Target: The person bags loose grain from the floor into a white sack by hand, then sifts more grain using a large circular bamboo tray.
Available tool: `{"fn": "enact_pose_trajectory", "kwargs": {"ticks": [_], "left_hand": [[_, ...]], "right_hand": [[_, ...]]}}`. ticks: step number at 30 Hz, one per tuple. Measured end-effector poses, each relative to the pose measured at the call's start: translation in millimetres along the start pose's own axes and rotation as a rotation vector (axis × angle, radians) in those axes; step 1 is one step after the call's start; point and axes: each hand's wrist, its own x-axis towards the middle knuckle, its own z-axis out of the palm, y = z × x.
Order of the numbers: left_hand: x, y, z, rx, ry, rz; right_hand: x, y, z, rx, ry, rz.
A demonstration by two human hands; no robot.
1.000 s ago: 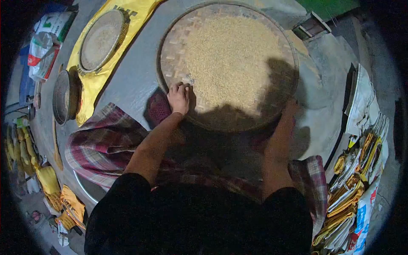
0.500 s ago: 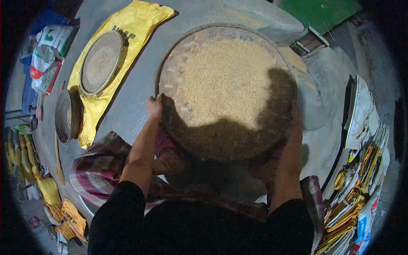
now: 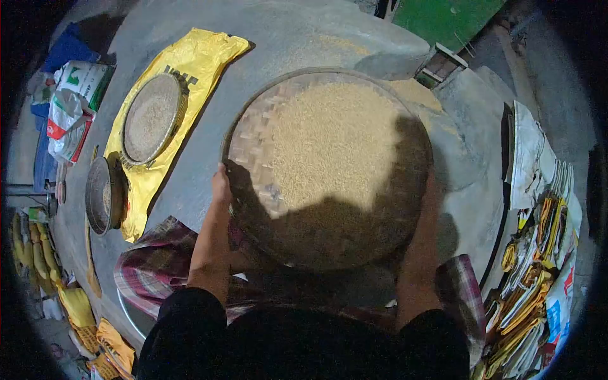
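A wide round woven winnowing tray (image 3: pixel 250 136) is held up in front of me over my lap. Yellowish grain (image 3: pixel 335 139) is spread across its middle and far side, with bare weave showing at the left. My left hand (image 3: pixel 221 185) grips the left rim, its fingers partly hidden under the tray. On the opposite rim, my right hand (image 3: pixel 430 190) is closed too, deep in shadow. Shadows darken the near part of the tray and its right side.
At the left, a smaller basket of pale grain (image 3: pixel 152 117) rests on a yellow sack (image 3: pixel 206 54). A dark round sieve (image 3: pixel 100 196) stands beside it. Folded sacks (image 3: pixel 532 272) are piled at the right. A small wooden frame (image 3: pixel 440 65) sits at the back right, near a green sheet (image 3: pixel 443 22).
The tray and both hands appear lower and closer to my body. The surroundings have also shifted in view as my head moved. Both hands keep their hold on the rim.
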Motion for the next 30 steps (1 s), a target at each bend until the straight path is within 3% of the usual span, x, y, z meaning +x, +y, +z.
{"fn": "enact_pose_trajectory", "kwargs": {"ticks": [1,3,7,9,10,12,13,15,16,21,30], "left_hand": [[-2.3,2.0,-1.8,0.001,-0.004,-0.006],[-8.9,17.0,-1.6,0.195,0.005,0.196],[-47.3,60.7,12.6,-0.024,0.01,0.127],[-71.5,77.9,10.9,-0.096,0.085,0.302],[-89.9,84.2,17.4,-0.07,0.13,0.489],[-58.0,69.9,25.4,-0.056,0.113,0.48],[-42.1,60.9,30.4,-0.034,0.094,0.458],[-30.2,60.8,50.4,0.114,0.17,0.339],[-18.8,58.4,50.6,0.366,0.226,0.346],[-61.5,29.0,33.5,0.23,0.114,0.233],[-34.5,4.3,-4.9,0.61,0.213,0.278]], "right_hand": [[0.9,-9.3,1.4,0.03,-0.005,0.006],[-0.3,-31.6,-0.7,0.094,-0.019,0.018],[-30.5,-105.8,-23.3,0.28,-0.053,-0.017],[-68.3,-149.5,-27.2,0.428,-0.135,-0.054],[-81.8,-165.7,-20.9,0.515,-0.217,-0.046],[-105.2,-192.8,-13.6,0.764,-0.45,-0.003],[-89.2,-176.6,-16.5,0.767,-0.446,-0.011],[-34.4,-126.0,-17.7,0.483,-0.161,0.161],[-53.9,-142.0,-24.1,0.423,-0.107,0.173],[-38.9,-50.1,-59.9,0.406,-0.152,-0.036],[-60.2,-28.8,-34.9,-0.339,0.034,-0.049]]}}
